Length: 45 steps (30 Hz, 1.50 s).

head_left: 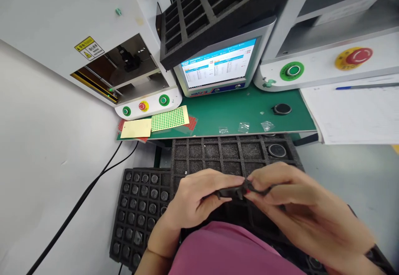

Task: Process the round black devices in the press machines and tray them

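A factory workstation: white test machines [93,46] with green start buttons and red emergency stops at upper left and right, a data monitor [220,67] at top centre, a green bench mat [237,112], and black foam part trays [140,212] below.

I see a pale grey floor [40,162] on the left, a green-topped table [237,112] beyond, white machine housings [62,21] and a lit monitor [220,67] at the far side.
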Motion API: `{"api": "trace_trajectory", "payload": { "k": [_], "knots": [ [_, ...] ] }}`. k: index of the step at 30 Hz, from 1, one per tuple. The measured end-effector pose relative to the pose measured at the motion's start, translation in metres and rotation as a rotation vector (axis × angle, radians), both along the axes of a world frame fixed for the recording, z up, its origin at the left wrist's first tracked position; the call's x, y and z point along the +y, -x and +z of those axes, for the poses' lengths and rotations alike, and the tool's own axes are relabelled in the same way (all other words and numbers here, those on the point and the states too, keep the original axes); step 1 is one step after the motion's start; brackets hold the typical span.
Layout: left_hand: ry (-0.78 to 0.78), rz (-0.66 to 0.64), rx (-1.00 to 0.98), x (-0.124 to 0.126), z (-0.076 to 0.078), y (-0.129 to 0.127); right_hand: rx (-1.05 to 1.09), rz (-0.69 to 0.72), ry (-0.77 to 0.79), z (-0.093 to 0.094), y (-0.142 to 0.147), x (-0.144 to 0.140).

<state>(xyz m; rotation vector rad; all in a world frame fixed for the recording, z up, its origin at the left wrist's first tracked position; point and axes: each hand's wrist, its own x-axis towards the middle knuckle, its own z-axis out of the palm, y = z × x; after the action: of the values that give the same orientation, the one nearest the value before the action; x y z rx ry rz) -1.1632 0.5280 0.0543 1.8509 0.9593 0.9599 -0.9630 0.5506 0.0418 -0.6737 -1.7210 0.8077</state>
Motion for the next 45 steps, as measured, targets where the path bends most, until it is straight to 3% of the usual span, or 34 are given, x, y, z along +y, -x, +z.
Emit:
{"api": "trace_trajectory", "payload": {
  "k": [3,13,19,21,24,26,28,30,33,35,38,41,45],
  "knots": [
    [-0.012,-0.002,-0.007,0.001,-0.002,0.001,-0.022,-0.073,-0.015,-0.002,0.004,-0.004],
    [-0.024,0.017,0.008,0.001,-0.005,0.002,-0.023,-0.037,-0.082,-0.003,0.004,-0.001],
    [-0.016,0.122,0.046,-0.003,-0.007,-0.007,-0.099,-0.052,-0.116,0.003,0.01,-0.002],
    [0.008,0.293,0.038,0.0,-0.011,-0.005,-0.093,-0.022,-0.079,0.001,0.011,-0.005],
    [0.046,0.775,-0.135,0.008,-0.022,0.007,-0.118,-0.026,-0.047,-0.025,0.011,0.007],
    [0.104,0.936,-0.303,0.013,-0.031,0.017,-0.222,-0.167,0.021,-0.059,0.012,0.033],
    [0.221,0.903,-0.374,0.016,-0.038,0.023,-0.33,-0.27,0.155,-0.095,0.017,0.069],
    [0.354,0.829,-0.397,0.018,-0.042,0.025,-0.38,-0.259,0.192,-0.123,0.027,0.106],
    [0.5,0.771,-0.476,0.016,-0.042,0.021,-0.421,-0.228,0.218,-0.141,0.042,0.146],
    [0.572,0.747,-0.54,0.015,-0.039,0.018,-0.413,-0.221,0.247,-0.14,0.049,0.154],
    [0.661,0.697,-0.647,0.012,-0.034,0.015,-0.351,-0.208,0.275,-0.121,0.05,0.141],
    [0.706,0.64,-0.693,0.013,-0.033,0.011,-0.162,-0.172,0.324,-0.084,0.042,0.107],
    [0.711,0.583,-0.739,0.015,-0.036,0.0,0.295,-0.077,0.622,-0.034,0.036,0.054]
  ]
}}
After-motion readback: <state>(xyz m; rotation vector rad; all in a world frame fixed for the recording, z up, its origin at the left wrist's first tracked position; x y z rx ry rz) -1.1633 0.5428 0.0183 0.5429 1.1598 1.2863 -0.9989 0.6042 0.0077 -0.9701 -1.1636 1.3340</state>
